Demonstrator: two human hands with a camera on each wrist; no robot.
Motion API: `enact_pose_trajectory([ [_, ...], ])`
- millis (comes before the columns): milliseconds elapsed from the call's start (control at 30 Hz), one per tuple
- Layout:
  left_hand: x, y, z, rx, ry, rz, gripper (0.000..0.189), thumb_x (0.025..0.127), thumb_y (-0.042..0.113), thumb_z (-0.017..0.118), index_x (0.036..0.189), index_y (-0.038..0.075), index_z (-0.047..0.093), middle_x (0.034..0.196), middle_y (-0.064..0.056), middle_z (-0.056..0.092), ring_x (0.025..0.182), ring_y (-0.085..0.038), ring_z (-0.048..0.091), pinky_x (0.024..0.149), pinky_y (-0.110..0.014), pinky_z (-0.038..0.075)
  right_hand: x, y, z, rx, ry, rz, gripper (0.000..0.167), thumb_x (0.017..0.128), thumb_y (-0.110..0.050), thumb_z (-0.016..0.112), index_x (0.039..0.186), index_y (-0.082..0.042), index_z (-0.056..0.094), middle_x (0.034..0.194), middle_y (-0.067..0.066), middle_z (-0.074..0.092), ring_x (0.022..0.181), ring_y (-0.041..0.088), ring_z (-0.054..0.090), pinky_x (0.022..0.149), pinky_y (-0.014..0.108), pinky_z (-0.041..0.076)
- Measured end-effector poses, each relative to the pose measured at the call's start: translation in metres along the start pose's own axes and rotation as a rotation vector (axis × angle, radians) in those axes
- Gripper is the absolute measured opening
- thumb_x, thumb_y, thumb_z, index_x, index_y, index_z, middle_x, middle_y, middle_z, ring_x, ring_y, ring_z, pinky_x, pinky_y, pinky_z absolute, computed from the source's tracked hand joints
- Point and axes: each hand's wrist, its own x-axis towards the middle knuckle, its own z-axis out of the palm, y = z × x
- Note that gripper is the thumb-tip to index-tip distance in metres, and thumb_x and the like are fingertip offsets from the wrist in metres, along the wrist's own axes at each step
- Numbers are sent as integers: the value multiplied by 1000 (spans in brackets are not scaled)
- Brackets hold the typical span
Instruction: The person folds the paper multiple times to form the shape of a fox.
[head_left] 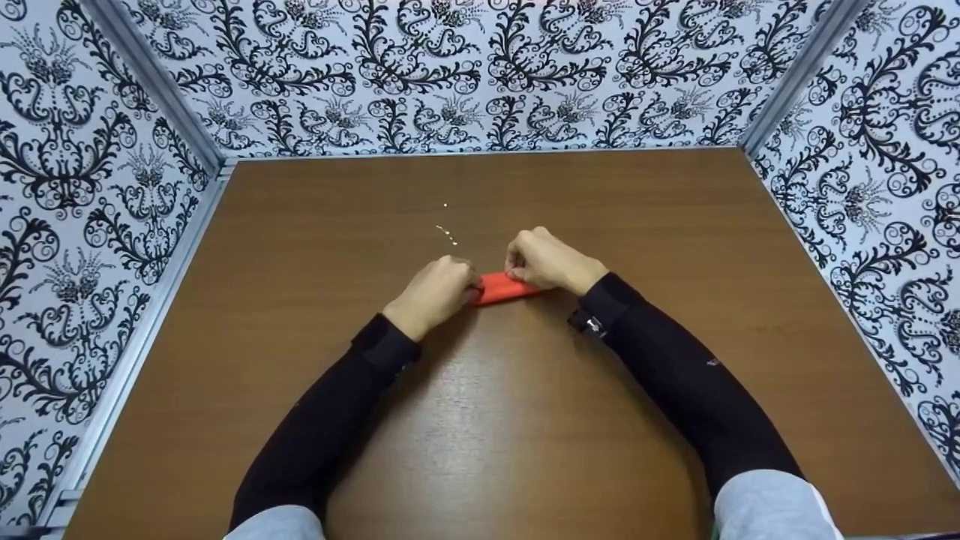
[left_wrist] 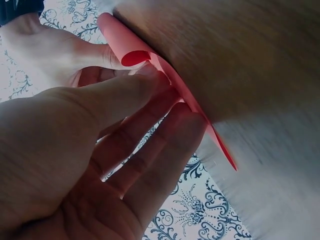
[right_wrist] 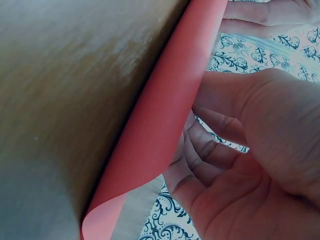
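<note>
A sheet of red paper (head_left: 502, 288) lies on the table between the two hands, its edge curled over into a loose roll. At the left end, my left hand (head_left: 437, 292) pinches the paper between thumb and fingers. The left wrist view shows the curled paper (left_wrist: 125, 42) opening into a loop near the thumb tip, with a flat strip under the other fingers. My right hand (head_left: 553, 261) holds the roll's right part from the far side. In the right wrist view, its thumb and bent fingers meet at the edge of the rolled paper (right_wrist: 157, 112); some fingertips are hidden.
The brown wooden table (head_left: 480, 435) spreads around both hands. Several tiny pale specks (head_left: 448, 235) lie beyond the left hand. Patterned black-and-white panels (head_left: 480, 75) with metal edging stand at the back and both sides.
</note>
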Motion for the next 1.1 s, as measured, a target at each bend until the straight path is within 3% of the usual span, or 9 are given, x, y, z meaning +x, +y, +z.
enact_pose_trajectory([
  [233, 2, 2, 1, -42, -6, -60, 11, 106, 5, 81, 105, 8, 91, 107, -10, 88, 100, -27, 85, 87, -46, 70, 2, -3, -5, -5, -28, 12, 9, 99, -5, 81, 95, -6, 89, 90, 8, 86, 85, 24, 76, 83, 40, 63],
  [467, 9, 10, 4, -87, 65, 1, 9, 108, 11, 84, 110, 9, 92, 108, -11, 87, 109, -33, 86, 96, -48, 71, 2, -1, -6, -6, -24, 22, 9, 99, -7, 82, 94, -8, 89, 91, 5, 86, 84, 22, 76, 82, 40, 64],
  [633, 12, 15, 12, -119, 89, 14, 9, 107, 13, 85, 110, 10, 93, 109, -9, 87, 105, -32, 83, 94, -48, 70, 3, 1, -4, -7, -29, 21, 9, 100, -8, 82, 96, -8, 91, 94, 7, 88, 88, 25, 79, 85, 43, 66],
  [733, 13, 17, 16, -149, 107, -5, 7, 105, 12, 87, 108, 10, 94, 106, -10, 84, 95, -29, 81, 87, -47, 69, 3, 1, -3, -2, -32, 25, 9, 100, -7, 82, 98, -7, 91, 96, 8, 89, 92, 28, 82, 89, 46, 68],
  [900, 16, 20, 21, -187, 107, -81, 6, 102, 10, 89, 104, 12, 94, 103, -11, 86, 91, -27, 79, 85, -49, 67, 2, 3, -4, 9, -38, 47, 9, 102, -10, 83, 100, -9, 91, 99, 7, 89, 96, 28, 82, 93, 47, 68],
  [1100, 21, 26, 24, -204, 87, -179, 6, 101, 12, 91, 96, 11, 92, 95, -6, 89, 83, -19, 73, 82, -45, 66, 2, 6, -2, 0, -21, 49, 9, 101, -11, 84, 96, -11, 91, 92, 4, 87, 87, 21, 76, 84, 38, 62],
])
